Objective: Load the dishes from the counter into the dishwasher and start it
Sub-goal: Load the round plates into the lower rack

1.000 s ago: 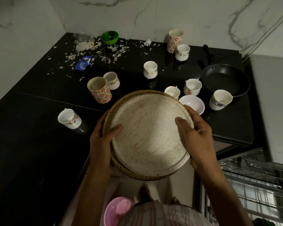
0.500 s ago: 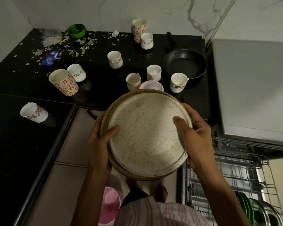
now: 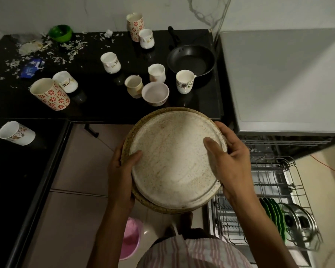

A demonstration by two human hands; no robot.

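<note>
I hold a stack of two speckled cream plates (image 3: 170,163) level over the floor, in front of the black counter (image 3: 104,105). My left hand (image 3: 122,171) grips the stack's left rim and my right hand (image 3: 228,161) grips its right rim, thumb on top. To the right, the dishwasher's lower rack (image 3: 269,206) is pulled out, with green plates (image 3: 275,215) and a steel lid (image 3: 300,223) in it. On the counter stand several cups, a small white bowl (image 3: 155,93), a black frying pan (image 3: 190,59) and a green bowl (image 3: 60,33).
A floral tumbler (image 3: 50,93) and a lone cup (image 3: 16,132) sit at the counter's left. Scraps and a blue wrapper (image 3: 31,67) litter the far left corner. The grey dishwasher top (image 3: 282,78) lies at right. A pink bucket (image 3: 131,238) stands on the floor by my feet.
The plate stack, held in both hands, has come off the counter and moved right toward the open dishwasher rack. My view has swung right, showing more of the rack.
</note>
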